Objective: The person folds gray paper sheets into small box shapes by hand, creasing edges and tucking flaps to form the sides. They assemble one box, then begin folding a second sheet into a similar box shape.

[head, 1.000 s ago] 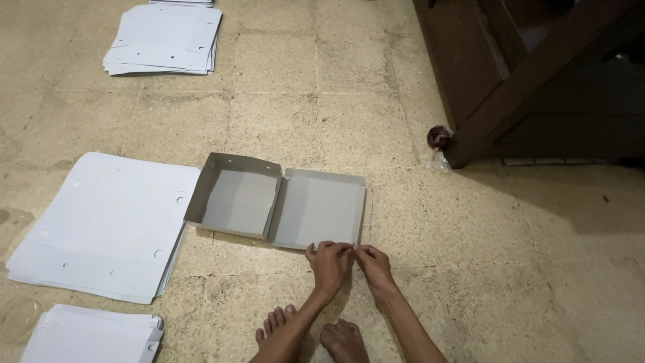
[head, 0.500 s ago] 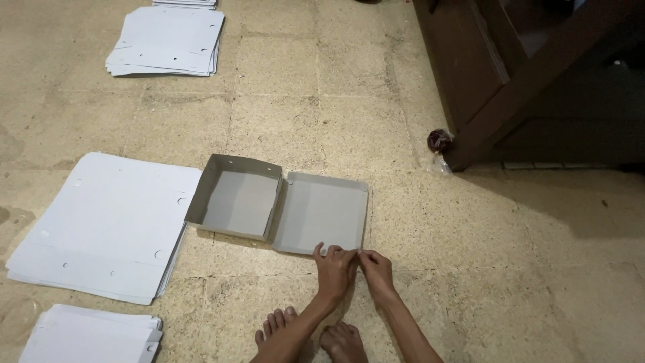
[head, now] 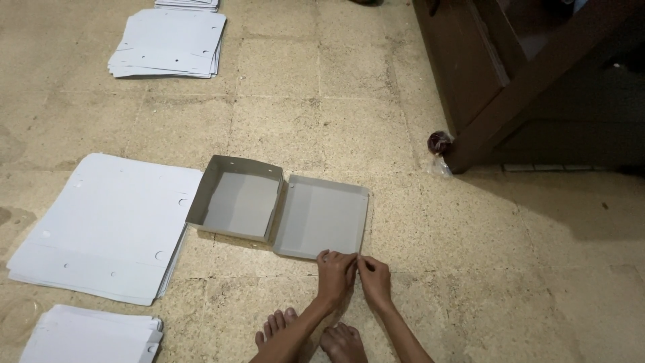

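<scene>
A speckled beige tiled floor [head: 470,269] carries stacks of flat white cardboard sheets [head: 101,228] at left and dark brown wooden furniture [head: 510,74] at upper right. The grey folded cardboard box [head: 282,208] lies open mid-floor. Left hand [head: 334,274] and right hand [head: 375,279], side by side, pinch its near edge.

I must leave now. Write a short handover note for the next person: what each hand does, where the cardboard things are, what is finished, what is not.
Left hand: fingertips press the near edge of the box lid half.
Right hand: pinches the same edge, close to the near right corner.
Box: on the floor, open; tray half has all its walls standing.
Flat blanks: big stack to the left, a stack nearer, another stack far.
Done: tray half folded.
Left: the lid's near edge looks unfinished.
</scene>
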